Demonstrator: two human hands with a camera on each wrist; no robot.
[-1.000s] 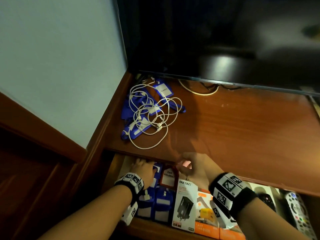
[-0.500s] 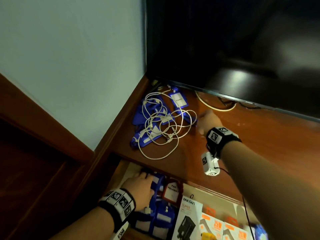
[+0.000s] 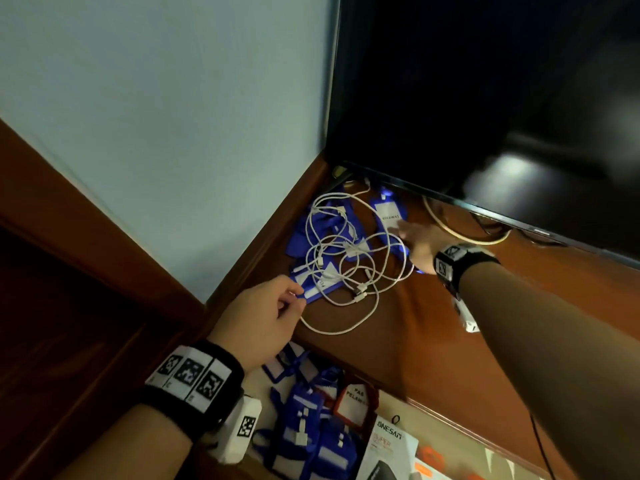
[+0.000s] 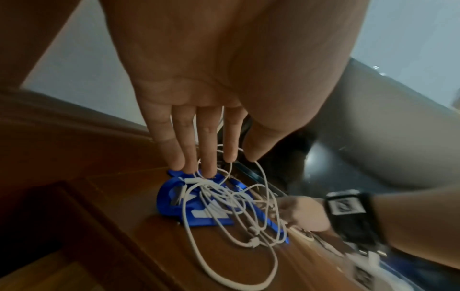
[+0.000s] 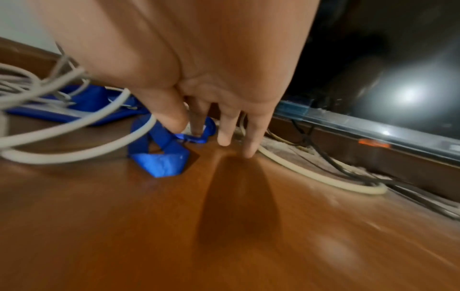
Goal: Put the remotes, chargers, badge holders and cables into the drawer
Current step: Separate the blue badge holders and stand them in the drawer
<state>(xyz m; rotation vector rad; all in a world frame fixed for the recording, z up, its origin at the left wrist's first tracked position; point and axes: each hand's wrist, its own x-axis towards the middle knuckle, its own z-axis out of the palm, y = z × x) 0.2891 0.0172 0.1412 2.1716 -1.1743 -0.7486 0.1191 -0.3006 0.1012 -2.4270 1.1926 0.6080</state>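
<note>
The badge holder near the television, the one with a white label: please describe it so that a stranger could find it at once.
Start at the big black television on the wooden shelf. Just below its lower left corner lies a pile of blue badge holders tangled with white cables. The labelled badge holder is the farthest one, beside the right hand, and its white card shows printed letters.

Looks like a home living room or bedroom corner, TV nook kind of setup. Big dark flat-screen TV sitting on a glossy reddish-brown wooden cabinet, pushed right up against a plain pale wall with matching wood trim. Usual household clutter on top: tangled white charging cables over blue badge holders. Open drawer underneath stuffed with more holders and a boxed charger. Dim indoor lighting, lamp glare on the screen.
</note>
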